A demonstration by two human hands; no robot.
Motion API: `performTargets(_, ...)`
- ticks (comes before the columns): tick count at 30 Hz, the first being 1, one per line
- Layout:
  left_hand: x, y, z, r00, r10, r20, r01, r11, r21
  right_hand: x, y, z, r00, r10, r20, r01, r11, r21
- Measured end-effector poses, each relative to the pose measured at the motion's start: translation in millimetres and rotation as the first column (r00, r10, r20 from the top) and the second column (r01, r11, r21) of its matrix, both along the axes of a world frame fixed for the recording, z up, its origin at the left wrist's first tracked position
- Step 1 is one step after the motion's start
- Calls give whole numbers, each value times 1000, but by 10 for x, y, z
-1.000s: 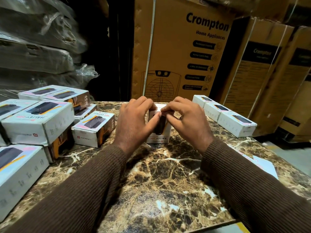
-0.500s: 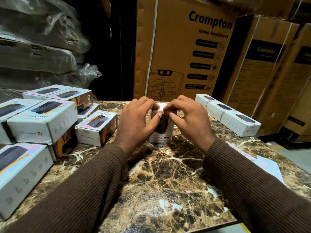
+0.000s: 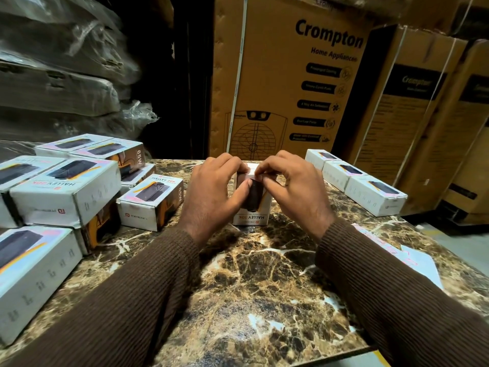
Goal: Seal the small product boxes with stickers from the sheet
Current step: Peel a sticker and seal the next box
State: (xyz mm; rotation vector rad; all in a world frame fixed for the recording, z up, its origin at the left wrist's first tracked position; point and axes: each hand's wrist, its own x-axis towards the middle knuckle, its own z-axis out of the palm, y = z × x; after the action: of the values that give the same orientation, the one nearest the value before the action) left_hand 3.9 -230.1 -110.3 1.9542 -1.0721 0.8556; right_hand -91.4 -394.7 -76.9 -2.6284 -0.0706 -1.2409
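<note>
Head view, read from left to right. Far out to the left of the left hand, a cluster of small product boxes (image 3: 66, 192) lies stacked and overlapping on the marble table (image 3: 254, 282). One further box (image 3: 150, 202), marked "HALLEY 20K" and "65W", lies just left of that hand.

The left hand (image 3: 211, 192) has its fingers curled over the top edge of the upright box (image 3: 252, 205). Its thumb presses flat against the box's near face, beside the dark product picture.

The upright box stands on end on the table between the two hands. Its lettering reads upside down at the lower edge.

The right hand (image 3: 288, 186) has its fingers curled, with thumb and forefinger pinched together at the box's upper edge, touching the left hand's fingertips. Whether a sticker lies under the fingertips cannot be told.

Both forearms wear brown ribbed sleeves (image 3: 127, 308).

To the right of the right hand, and slightly beyond it, a row of three boxes (image 3: 354, 178) lies end to end along the table edge. Nearer the person than that hand, at the right edge of the table, a pale sticker sheet (image 3: 415, 263) lies flat.

Beyond both hands, behind the table, stand large brown "Crompton" cartons (image 3: 291, 83). Plastic-wrapped bundles (image 3: 60, 83) are piled beyond the left hand.
</note>
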Motion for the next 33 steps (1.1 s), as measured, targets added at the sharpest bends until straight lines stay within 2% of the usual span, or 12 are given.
performTargets(9,-1,38,-6,1000,-25,-1,25,1000,15,-21,-37,-13,1000,25,16,-25,1000,12)
performTargets(17,0,69,-30,999,-33,-16,34,999,28,-3,2,-4,1000,-14,9,14,1000,-14)
performTargets(26,-11,110,-30,997,-65,-28,66,998,20,-54,-48,-60,999,-28,16,27,999,26)
performTargets(30,12,95,-49,986,-76,-149,76,997,-9,-96,-171,-107,998,-54,15,53,998,43)
performTargets(33,37,85,-116,902,-106,-419,126,992,21,-128,-280,-135,998,-46,49,40,992,120)
